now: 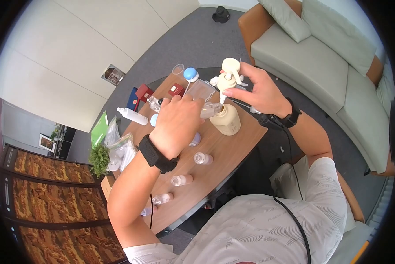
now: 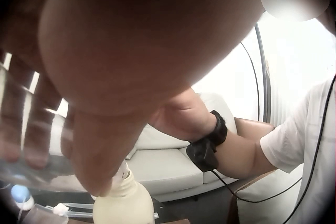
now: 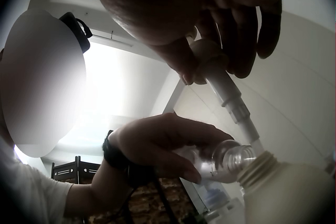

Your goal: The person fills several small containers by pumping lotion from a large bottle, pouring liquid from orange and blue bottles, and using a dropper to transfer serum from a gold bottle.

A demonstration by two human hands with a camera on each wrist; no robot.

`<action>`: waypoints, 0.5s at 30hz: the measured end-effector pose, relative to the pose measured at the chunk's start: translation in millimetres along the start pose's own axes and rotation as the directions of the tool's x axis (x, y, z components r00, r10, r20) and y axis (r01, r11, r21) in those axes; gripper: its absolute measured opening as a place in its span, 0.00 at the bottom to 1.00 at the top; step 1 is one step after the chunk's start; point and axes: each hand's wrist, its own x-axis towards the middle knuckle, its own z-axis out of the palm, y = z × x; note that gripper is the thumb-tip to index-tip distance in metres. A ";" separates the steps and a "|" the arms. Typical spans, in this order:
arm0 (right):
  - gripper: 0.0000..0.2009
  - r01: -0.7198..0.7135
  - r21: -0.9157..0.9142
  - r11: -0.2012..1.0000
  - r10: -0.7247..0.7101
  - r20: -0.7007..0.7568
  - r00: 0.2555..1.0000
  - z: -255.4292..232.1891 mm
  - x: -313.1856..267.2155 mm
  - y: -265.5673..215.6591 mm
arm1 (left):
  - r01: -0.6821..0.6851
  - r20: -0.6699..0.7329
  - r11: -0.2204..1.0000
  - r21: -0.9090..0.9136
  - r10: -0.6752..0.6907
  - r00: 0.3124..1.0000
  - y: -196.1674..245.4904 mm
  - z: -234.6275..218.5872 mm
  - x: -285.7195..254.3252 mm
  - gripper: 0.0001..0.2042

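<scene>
The left hand [image 1: 180, 121] grips a small clear bottle [image 1: 210, 110], tilted on its side with its mouth beside the neck of a cream bottle [image 1: 227, 121]. In the right wrist view the clear bottle [image 3: 220, 162] nearly meets the threaded neck of the cream bottle [image 3: 286, 192]; whether they touch I cannot tell. The right hand [image 1: 265, 90] pinches a cream pump head [image 1: 227, 81] above that neck, its tube [image 3: 228, 90] slanting down toward the opening. The left hand [image 2: 94, 77] fills much of the left wrist view.
Several small clear bottles [image 1: 182, 180] stand along the table [image 1: 206, 176]. Behind the hands are a white bottle [image 1: 132, 115], a blue-capped item [image 1: 190, 74], a clear box [image 1: 202, 90] and red boxes [image 1: 144, 93]. A plant [image 1: 100, 160] and bags lie left; a sofa [image 1: 312, 61] is right.
</scene>
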 end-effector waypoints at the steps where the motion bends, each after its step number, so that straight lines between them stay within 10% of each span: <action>1: 0.19 -0.004 0.000 1.000 0.004 -0.001 1.000 0.1 0.1 0.2 | -0.005 0.007 1.000 0.017 0.004 1.000 0.8 -1.9 0.9 0.21; 15: 0.21 -0.001 0.014 1.000 0.001 -0.026 1.000 -0.4 -0.9 3.7 | -0.034 0.033 0.993 0.115 0.030 0.999 1.7 -13.2 12.9 0.20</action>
